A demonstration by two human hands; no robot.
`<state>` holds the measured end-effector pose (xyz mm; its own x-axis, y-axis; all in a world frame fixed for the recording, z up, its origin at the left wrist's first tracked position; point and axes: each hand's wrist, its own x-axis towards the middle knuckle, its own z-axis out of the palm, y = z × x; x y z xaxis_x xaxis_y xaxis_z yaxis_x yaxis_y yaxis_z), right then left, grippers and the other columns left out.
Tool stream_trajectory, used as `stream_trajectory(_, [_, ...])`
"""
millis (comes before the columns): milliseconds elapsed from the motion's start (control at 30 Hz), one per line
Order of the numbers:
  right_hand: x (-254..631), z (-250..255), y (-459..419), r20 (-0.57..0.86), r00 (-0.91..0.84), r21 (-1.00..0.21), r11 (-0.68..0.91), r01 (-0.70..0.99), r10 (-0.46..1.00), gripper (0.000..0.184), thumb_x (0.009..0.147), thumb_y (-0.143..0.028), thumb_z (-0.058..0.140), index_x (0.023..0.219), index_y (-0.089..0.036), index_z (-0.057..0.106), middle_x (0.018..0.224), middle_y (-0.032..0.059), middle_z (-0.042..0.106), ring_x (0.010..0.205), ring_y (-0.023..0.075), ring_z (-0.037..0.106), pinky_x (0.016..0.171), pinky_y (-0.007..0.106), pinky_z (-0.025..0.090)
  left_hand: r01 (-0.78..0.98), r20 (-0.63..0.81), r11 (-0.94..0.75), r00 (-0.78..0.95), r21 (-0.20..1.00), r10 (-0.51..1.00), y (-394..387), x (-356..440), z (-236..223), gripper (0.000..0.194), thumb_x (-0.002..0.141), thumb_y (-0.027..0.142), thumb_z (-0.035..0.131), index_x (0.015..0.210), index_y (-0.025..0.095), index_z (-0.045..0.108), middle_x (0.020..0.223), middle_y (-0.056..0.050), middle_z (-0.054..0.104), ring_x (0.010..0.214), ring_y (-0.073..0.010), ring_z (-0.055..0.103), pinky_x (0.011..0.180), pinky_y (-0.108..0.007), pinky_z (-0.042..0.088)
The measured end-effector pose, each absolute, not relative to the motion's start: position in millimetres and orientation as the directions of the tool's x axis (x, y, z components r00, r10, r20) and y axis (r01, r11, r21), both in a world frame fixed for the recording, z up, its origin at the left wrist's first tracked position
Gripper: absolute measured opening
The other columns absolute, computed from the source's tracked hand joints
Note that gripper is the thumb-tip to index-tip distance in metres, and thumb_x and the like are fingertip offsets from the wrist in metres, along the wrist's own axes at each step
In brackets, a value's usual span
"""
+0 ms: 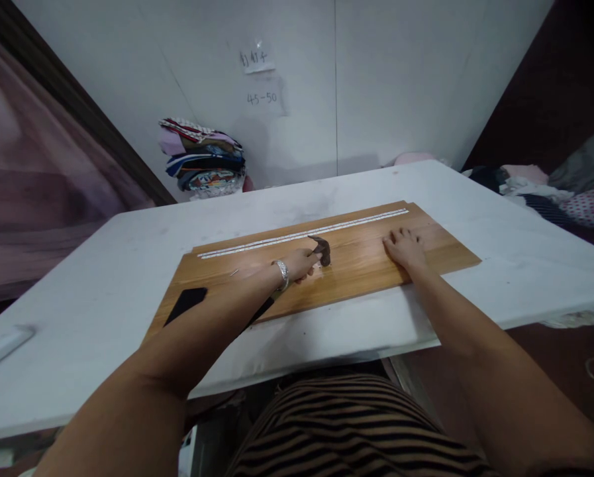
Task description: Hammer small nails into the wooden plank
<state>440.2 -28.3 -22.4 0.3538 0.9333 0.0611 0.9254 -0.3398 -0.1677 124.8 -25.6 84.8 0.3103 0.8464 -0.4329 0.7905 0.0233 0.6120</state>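
Observation:
My left hand point(299, 265), with a silver bracelet at the wrist, is closed round a claw hammer point(322, 252) close to its head. The hammer's dark head rests low over the wooden board point(361, 255), touching it or just above. Its black handle runs back beneath my forearm and is partly hidden. My right hand point(404, 248) lies on the right part of the board with its fingers apart, holding nothing. Two thin white strips point(304, 233) stretch along the board's far side. A small nail-like piece point(234, 272) lies left of my left hand.
A flat black object point(186, 303) sits on the board's left end, partly behind my forearm. The board lies on a white table point(102, 278). Folded cloths point(204, 159) are stacked at the back, before a white wall. More fabric point(535, 185) is piled at the right.

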Motion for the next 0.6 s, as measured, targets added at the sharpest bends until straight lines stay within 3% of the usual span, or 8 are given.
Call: stream_trajectory(600, [439.8, -22.0, -28.4, 0.062, 0.36, -0.182, -0.344, 0.921, 0.931, 0.053, 0.103, -0.049, 0.028, 0.126, -0.017, 0.063, 0.143, 0.0195, 0.056, 0.135, 0.0338, 0.045, 0.109, 0.053, 0.032, 0.761, -0.44, 0.058, 0.31, 0.646, 0.843, -22.9, 123.8, 84.0, 0.025, 0.104, 0.037, 0.044, 0.094, 0.018, 0.056, 0.066, 0.003, 0.055, 0.043, -0.0077, 0.045, 0.043, -0.02, 0.038])
